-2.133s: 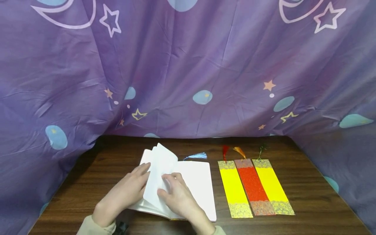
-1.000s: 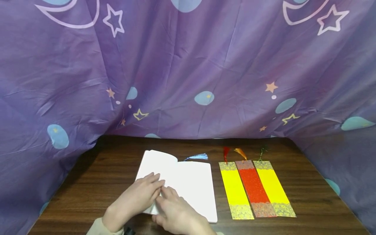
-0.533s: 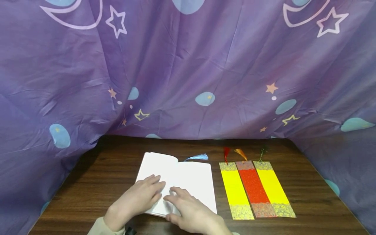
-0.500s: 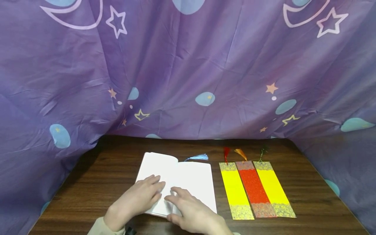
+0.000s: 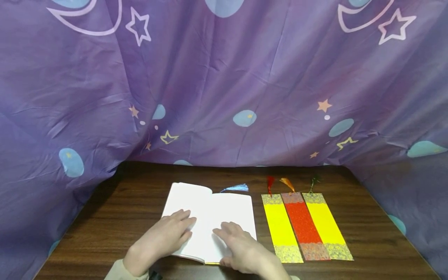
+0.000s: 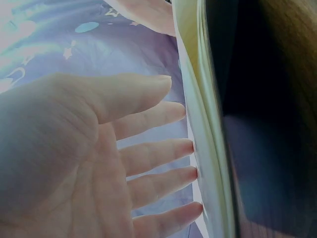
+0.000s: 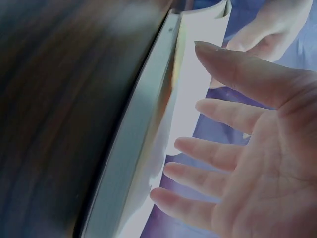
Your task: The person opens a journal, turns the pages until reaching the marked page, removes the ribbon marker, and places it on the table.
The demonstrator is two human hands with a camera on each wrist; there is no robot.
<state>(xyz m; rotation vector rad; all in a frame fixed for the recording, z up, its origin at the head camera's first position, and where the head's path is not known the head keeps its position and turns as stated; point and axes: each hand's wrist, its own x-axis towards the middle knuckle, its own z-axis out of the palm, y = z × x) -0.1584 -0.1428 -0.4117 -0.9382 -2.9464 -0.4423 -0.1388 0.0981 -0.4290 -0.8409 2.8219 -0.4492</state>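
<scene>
A notebook [image 5: 231, 208] with blank white pages lies spread on the table. A light-blue tassel [image 5: 237, 188] sticks out past its top edge near the middle. A thin yellow strip [image 5: 211, 263] shows at the bottom edge beside the spine; the rest of it is hidden under the right-hand pages. My left hand [image 5: 162, 235] rests its fingertips on the left page, fingers spread and fairly straight, as the left wrist view also shows. Over the lower right page is my right hand [image 5: 243, 249], its fingers relaxed and its fingertips at the paper in the right wrist view.
Right of the notebook lie three tasselled bookmarks side by side: a yellow one [image 5: 280, 225], a red one [image 5: 305, 225] and another yellow one [image 5: 325, 221]. Behind the dark wooden table [image 5: 140, 182] hangs a purple curtain [image 5: 210, 85] with stars and moons.
The raised pages have been turned down to the left and lie flat. My right hand has moved from the spine rightward onto the right page; my left hand stays on the left page.
</scene>
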